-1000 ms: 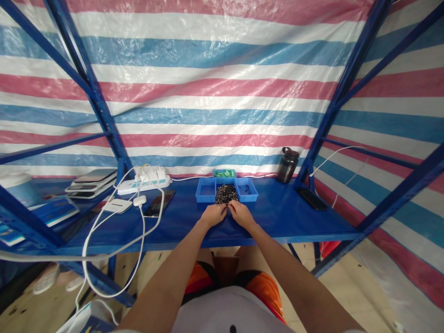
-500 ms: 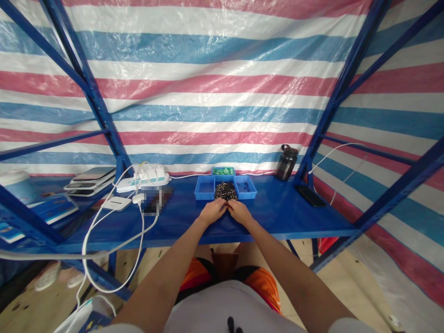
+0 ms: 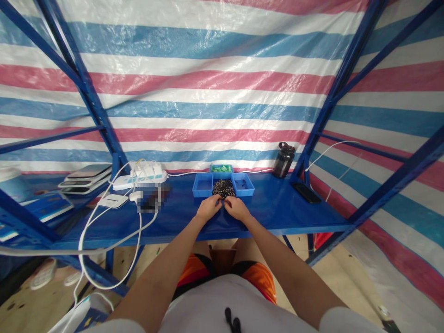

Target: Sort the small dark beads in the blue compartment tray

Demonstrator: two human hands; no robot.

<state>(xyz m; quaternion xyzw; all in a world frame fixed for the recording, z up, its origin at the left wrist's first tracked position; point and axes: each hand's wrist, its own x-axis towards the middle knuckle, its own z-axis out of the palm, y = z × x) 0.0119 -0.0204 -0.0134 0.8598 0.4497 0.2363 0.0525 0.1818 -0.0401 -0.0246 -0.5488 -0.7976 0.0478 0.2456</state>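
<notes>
My left hand (image 3: pixel 209 207) and my right hand (image 3: pixel 236 207) are close together at the front edge of a blue bin holding many small dark and brass-coloured parts (image 3: pixel 224 188). The fingers of both hands are curled into a pinch, with a small gap between the hands. Whatever lies in the fingertips is too small to make out. To the left stands a blue bin (image 3: pixel 202 194) with nothing visible inside. The right-hand blue bin (image 3: pixel 244 191) contains a few small dark pieces. Behind them, another bin holds green pieces (image 3: pixel 222 169).
A dark bottle (image 3: pixel 284 160) and a black phone (image 3: pixel 306 193) are on the right of the blue table (image 3: pixel 277 210). At left are a power strip (image 3: pixel 140 178), white cables (image 3: pixel 83 231), and stacked devices (image 3: pixel 86 178). Blue frame posts (image 3: pixel 317 120) flank the table.
My hands have drawn slightly apart at the fingertips, opening a small gap. The whole view has shifted a little. The bins stay in place on the table.
</notes>
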